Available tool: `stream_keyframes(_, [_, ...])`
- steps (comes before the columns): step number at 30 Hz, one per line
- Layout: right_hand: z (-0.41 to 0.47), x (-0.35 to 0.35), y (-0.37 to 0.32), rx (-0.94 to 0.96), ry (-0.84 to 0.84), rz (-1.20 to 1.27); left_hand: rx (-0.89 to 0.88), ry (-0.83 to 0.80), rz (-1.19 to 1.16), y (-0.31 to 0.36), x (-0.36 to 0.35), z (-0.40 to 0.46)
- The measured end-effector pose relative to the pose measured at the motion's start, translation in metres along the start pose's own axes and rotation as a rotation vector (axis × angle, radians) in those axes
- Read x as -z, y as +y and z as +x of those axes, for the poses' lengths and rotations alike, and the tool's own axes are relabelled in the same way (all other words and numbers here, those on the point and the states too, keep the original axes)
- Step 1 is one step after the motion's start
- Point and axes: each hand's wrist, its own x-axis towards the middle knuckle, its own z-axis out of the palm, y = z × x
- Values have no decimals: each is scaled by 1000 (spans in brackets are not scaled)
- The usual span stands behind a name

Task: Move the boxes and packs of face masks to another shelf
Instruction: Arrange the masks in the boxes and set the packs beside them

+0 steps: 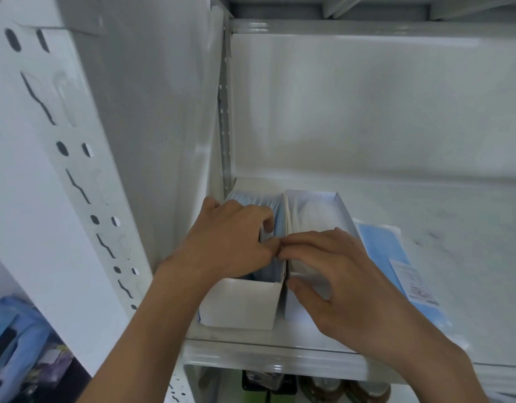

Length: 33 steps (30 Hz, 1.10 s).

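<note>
While two open white cardboard boxes (242, 303) sit side by side on the white metal shelf (280, 363) | left hand (225, 242) fingers dip into left box | right hand (335, 274) pinches right box's wall | flat blue mask pack (396, 266) lies just right.

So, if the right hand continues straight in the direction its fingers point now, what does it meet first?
The right hand points leftward at the left hand; their fingertips already seem to touch above the divide between the two open boxes, so it meets that hand first.
</note>
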Motion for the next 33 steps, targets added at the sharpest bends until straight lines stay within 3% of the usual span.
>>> stream_keyframes(8, [0, -3, -2, -18, 35, 15, 49, -107, -27, 5, -8, 11])
stream_keyframes(16, [-2, -4, -1, -45, 12, 21, 250, 205, -487, 3, -3, 4])
stream_keyframes(22, [-1, -2, -6, -23, -5, -13, 39, 17, -36, 5, 0, -14])
stream_keyframes(26, [-2, 0, -8, -22, -59, -75, -67, 211, -124, 3, 6, -27])
stream_keyframes(30, [-1, 1, -14, -27, -159, -216, -82, 143, -138, -2, -4, -40])
stream_keyframes(33, [3, 0, -21, 4, -169, -223, -96, 298, -230, -3, -6, -43])
